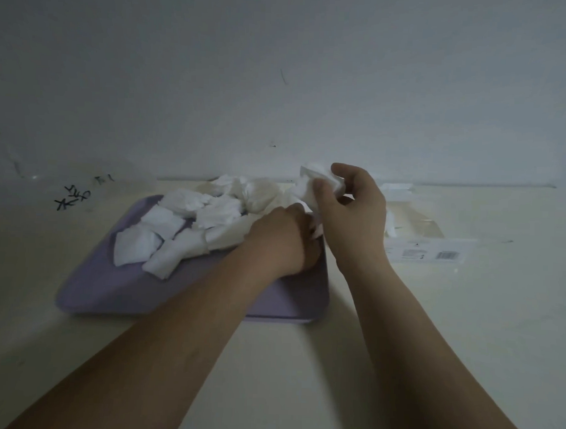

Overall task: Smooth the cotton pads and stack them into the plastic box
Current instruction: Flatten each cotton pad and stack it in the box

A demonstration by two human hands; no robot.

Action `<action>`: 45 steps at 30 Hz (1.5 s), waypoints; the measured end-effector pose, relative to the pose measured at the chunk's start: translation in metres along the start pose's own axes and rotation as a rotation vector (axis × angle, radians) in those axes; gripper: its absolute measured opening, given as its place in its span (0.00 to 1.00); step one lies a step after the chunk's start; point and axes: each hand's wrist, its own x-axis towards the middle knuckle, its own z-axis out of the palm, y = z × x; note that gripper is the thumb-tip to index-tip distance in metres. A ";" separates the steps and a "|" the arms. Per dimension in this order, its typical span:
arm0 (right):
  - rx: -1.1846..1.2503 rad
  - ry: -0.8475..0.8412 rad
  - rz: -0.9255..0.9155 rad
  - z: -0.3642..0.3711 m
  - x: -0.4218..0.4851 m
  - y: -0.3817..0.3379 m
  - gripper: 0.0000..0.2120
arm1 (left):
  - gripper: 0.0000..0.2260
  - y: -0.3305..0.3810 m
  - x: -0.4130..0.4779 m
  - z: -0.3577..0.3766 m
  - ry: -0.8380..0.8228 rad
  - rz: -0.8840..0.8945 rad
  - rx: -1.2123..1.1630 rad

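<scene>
right hand [349,210] raised, pinching crumpled cotton pad [318,180].

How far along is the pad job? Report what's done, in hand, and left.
Done: little; something white shows inside the clear plastic box, count unclear. In hand: the right hand grips one crumpled cotton pad; the left hand rests at the edge of the heap of pads, grip hidden. Left: that whole heap, unsmoothed, on the purple tray.

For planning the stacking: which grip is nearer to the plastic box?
Right. The right grip holds a pad just left of the box; the left grip is farther left, over the tray.
</scene>
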 end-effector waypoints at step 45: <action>0.010 -0.513 0.093 0.022 -0.027 0.003 0.22 | 0.07 -0.052 -0.071 -0.034 0.377 -0.195 -1.185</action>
